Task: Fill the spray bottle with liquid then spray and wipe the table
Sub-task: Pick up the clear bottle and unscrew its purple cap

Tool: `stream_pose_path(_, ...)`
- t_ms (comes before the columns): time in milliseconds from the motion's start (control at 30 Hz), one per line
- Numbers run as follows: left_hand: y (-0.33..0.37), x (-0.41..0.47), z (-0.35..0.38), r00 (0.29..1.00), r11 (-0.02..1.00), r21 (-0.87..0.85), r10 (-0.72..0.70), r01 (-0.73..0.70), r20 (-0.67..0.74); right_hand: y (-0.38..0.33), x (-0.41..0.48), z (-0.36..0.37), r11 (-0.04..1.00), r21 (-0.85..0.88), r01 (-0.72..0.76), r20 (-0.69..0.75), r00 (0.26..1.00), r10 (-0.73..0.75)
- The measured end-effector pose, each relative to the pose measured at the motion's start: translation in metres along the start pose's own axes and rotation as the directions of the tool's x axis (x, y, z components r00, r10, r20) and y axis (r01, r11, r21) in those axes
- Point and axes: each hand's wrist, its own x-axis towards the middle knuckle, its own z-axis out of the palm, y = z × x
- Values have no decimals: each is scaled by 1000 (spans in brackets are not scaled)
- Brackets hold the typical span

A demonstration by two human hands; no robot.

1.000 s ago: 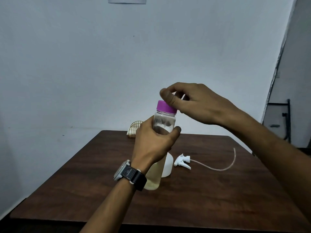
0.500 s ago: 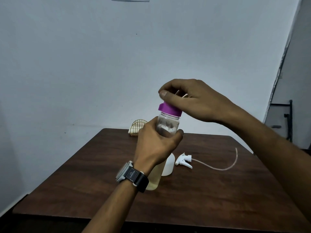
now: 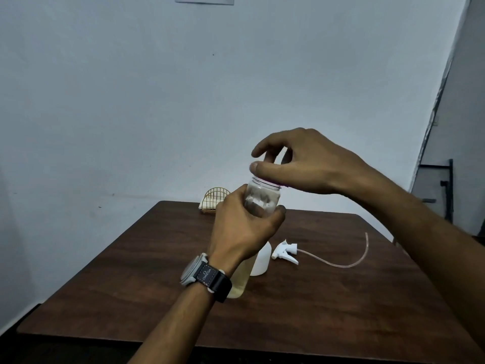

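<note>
My left hand grips a clear bottle of pale yellow liquid, held upright above the brown table. My right hand holds the purple cap at the bottle's mouth; only a thin purple sliver shows under my thumb and palm. Whether the cap still touches the rim I cannot tell. Behind my left hand stands the white spray bottle without its head. The white trigger head with its long clear tube lies on the table to the right.
A gold wire holder with a pale cloth or sponge in it stands at the table's far edge by the wall. A dark metal frame stands at the far right beyond the table.
My right hand has turned on the purple cap, and its fingers now cover nearly all of it. The view has shifted slightly; my left hand keeps its grip.
</note>
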Motion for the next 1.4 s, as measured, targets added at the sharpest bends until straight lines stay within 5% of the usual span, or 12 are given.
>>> stream_pose_path(167, -2, -1, 3, 999, 999, -9, -45, 45, -14, 0, 0, -8, 881, 469, 59, 59, 994, -97)
stream_pose_path(367, -2, 1, 4, 999, 999, -20, -37, 37, -13, 5, 6, 3, 1000, -28, -10, -30, 1000, 9)
stream_pose_path(533, -4, 1, 4, 999, 999, 5, -46, 46, -9, 7, 3, -2, 869, 492, 47, 90, 990, -105)
stream_pose_path(600, -5, 1, 5, 998, 999, -6, -53, 53, -16, 6, 4, -2, 853, 519, 55, 37, 995, -87)
stream_pose_path(667, -6, 1, 5, 998, 998, -9, -55, 55, -14, 3, 5, 1, 969, 246, 23, -37, 999, -14)
stream_pose_path(767, -4, 1, 5, 998, 998, -25, -65, 65, -9, -2, 1, 6, 997, -75, -28, -31, 999, 26)
stream_pose_path(867, -4, 2, 4, 997, 997, -35, -72, 72, -18, -4, -4, 7, 998, 8, 63, 3, 998, -63)
stream_pose_path(1067, -4, 0, 3, 997, 997, -25, -73, 72, -19, -1, -6, 0, 854, 511, 97, -1, 994, -113)
stream_pose_path(1233, -1, -2, 3, 999, 999, -24, -47, 47, -2, 8, 1, 6, 999, -37, 6, -57, 998, -8)
stream_pose_path(1400, -2, -2, 5, 998, 997, -25, -66, 66, -8, 8, -2, 0, 921, 387, 50, 112, 989, -101)
